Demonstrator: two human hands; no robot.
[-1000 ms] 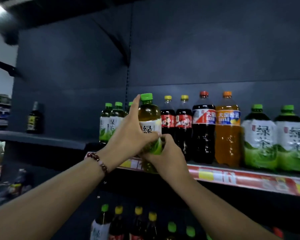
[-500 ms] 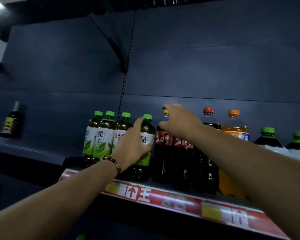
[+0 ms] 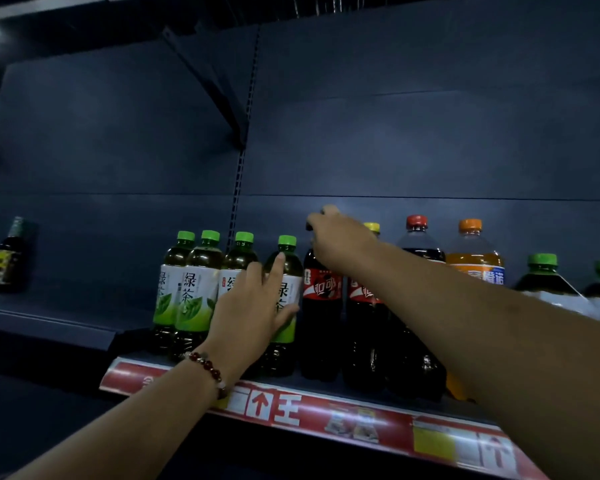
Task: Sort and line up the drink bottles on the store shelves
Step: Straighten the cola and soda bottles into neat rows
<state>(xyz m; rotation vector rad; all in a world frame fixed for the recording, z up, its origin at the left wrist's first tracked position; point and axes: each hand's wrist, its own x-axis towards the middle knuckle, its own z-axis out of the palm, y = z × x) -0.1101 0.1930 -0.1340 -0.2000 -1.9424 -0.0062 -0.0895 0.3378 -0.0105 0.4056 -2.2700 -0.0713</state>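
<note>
From the head camera we see the left hand [image 3: 253, 306] laid with straight fingers against the fourth tea bottle [image 3: 284, 299], which stands on the shelf [image 3: 326, 415] at the right end of the green-capped row, just beside the first cola [image 3: 321, 306]; we judge the open palm steadies it and nudges it flush with its neighbours. The right hand [image 3: 340, 242] curls over the top of that cola (its cap is hidden), probably gripping the neck to shift it into line. Further right stand a large cola [image 3: 418, 244] and an orange soda [image 3: 473, 258].
</note>
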